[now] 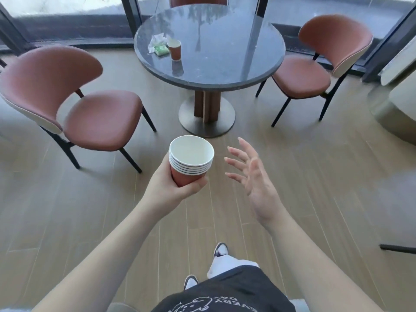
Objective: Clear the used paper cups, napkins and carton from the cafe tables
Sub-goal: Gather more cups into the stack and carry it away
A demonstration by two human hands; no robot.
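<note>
Left hand: I see my left hand (pixel 173 188) curled round the terracotta base of a nested stack of paper cups (pixel 191 159), thumb on the near side, held over the floor short of the table.
Stack of paper cups: six white rolled rims show, one inside another; smooth white inside, matte reddish-brown outside, tapered round shape, mouth tilted toward me.
Right hand: my right hand (pixel 252 176) hangs just beside the stack, palm turned left, fingers spread and straight, holding nothing and not touching the cups.
Table: one round table (pixel 225 70) with a dark, glossy speckled stone-like top that mirrors the window, on a ribbed brown column and a flat round metal foot.
Single cup: one more paper cup (pixel 175 50) stands upright on the table's left part, same reddish-brown outside.
Wrappers: touching that cup's left side lies a crumpled heap of clear wrapper and a small green packet (pixel 159 46); I cannot tell the count.
Chairs: two curved-back chairs in smooth rust-coloured upholstery on thin black legs, the left chair (pixel 74 104) and the right chair (pixel 315 66), flank the table; a third backrest shows behind it.
Floor: pale wood-grain planks (pixel 315 176).
</note>
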